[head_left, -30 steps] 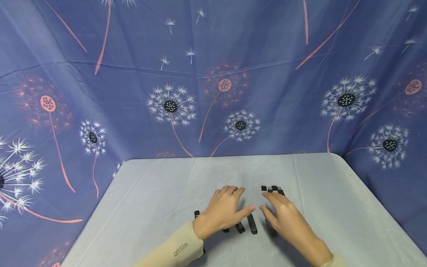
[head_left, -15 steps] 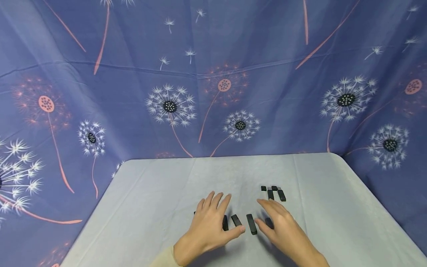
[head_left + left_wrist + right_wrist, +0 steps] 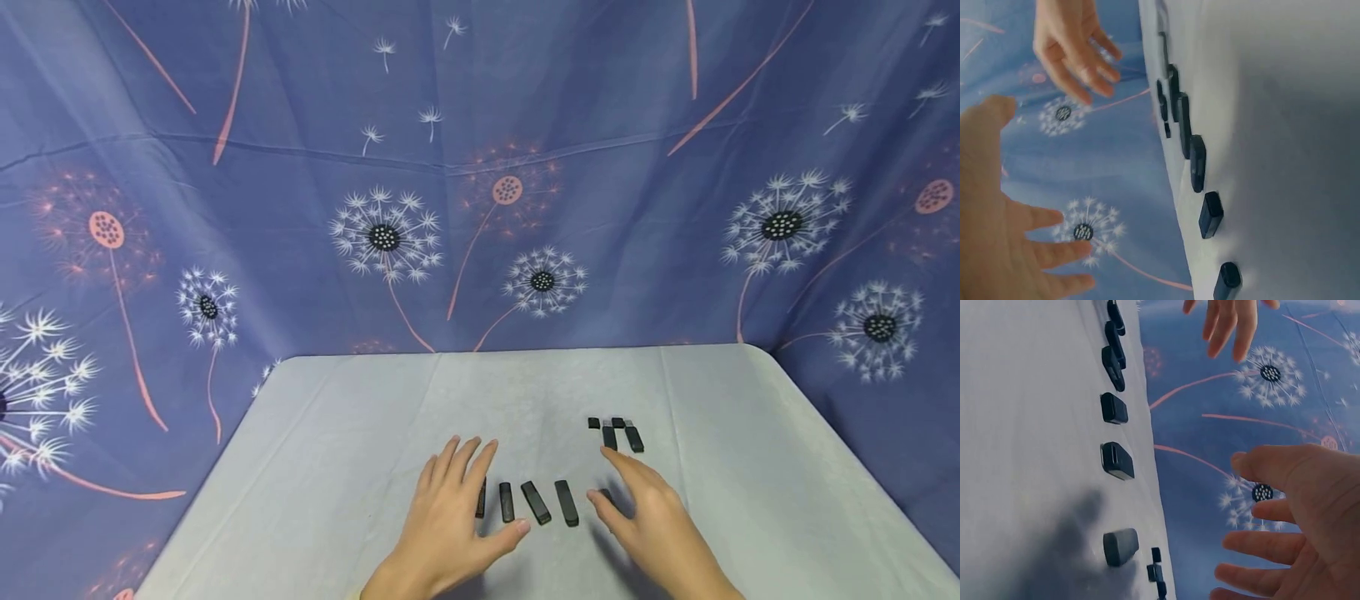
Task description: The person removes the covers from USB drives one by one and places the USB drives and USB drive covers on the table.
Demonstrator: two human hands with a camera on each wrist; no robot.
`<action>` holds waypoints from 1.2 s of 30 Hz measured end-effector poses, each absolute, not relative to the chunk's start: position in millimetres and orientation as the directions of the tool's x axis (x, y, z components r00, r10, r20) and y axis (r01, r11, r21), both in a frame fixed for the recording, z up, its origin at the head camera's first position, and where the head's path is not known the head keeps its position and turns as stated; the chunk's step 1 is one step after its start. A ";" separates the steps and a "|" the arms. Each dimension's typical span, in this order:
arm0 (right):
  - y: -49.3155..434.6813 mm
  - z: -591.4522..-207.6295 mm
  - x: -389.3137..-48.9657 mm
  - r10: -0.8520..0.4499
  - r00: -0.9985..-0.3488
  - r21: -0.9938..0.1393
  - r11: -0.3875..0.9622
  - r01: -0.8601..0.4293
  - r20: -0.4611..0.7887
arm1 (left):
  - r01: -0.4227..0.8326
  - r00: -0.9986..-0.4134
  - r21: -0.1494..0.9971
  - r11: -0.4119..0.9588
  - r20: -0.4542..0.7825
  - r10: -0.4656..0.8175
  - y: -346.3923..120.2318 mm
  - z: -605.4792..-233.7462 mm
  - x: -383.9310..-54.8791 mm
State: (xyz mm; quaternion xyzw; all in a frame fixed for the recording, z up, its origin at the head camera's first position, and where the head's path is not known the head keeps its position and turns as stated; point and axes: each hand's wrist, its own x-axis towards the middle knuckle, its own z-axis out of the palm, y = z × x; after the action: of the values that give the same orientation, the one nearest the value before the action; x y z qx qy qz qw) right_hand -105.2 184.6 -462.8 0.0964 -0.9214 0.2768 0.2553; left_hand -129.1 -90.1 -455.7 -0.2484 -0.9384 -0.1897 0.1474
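Observation:
Several black USB flash drives lie in a row on the table, among them a middle one (image 3: 536, 502) and one (image 3: 567, 503) to its right. My left hand (image 3: 450, 517) hovers over the row's left part with fingers straight and spread, hiding some drives. My right hand (image 3: 656, 517) is held above the right end, partly covering another drive (image 3: 606, 497). The left wrist view shows the left palm (image 3: 991, 219) apart from the drives. In the right wrist view the right hand (image 3: 1291, 537) holds nothing.
Beyond the right hand, two uncapped flash drives lie with metal plugs showing, a left one (image 3: 610, 438) and a right one (image 3: 633, 438). Two small black caps, one (image 3: 593, 423) and another (image 3: 618, 423), lie by them. A dandelion-print cloth (image 3: 480, 250) hangs behind the pale table (image 3: 360, 417).
My left hand has drawn back to the left and spread its fingers, uncovering drives in the row. My right hand has shifted slightly back, uncovering the uncapped drives.

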 end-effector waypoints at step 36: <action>198.3 -487.5 -111.4 0.216 -0.976 -0.588 0.794 0.157 0.031 | 0.461 -0.859 0.294 0.837 0.385 0.337 -100.7 -473.9 -103.2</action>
State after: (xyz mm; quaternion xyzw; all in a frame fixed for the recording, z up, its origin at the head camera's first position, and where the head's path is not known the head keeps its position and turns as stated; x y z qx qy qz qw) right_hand -111.4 198.3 -487.5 -0.0987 -0.9458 0.3057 0.0481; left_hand -103.2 -100.7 -473.9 -0.2112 -0.9448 -0.1917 0.1611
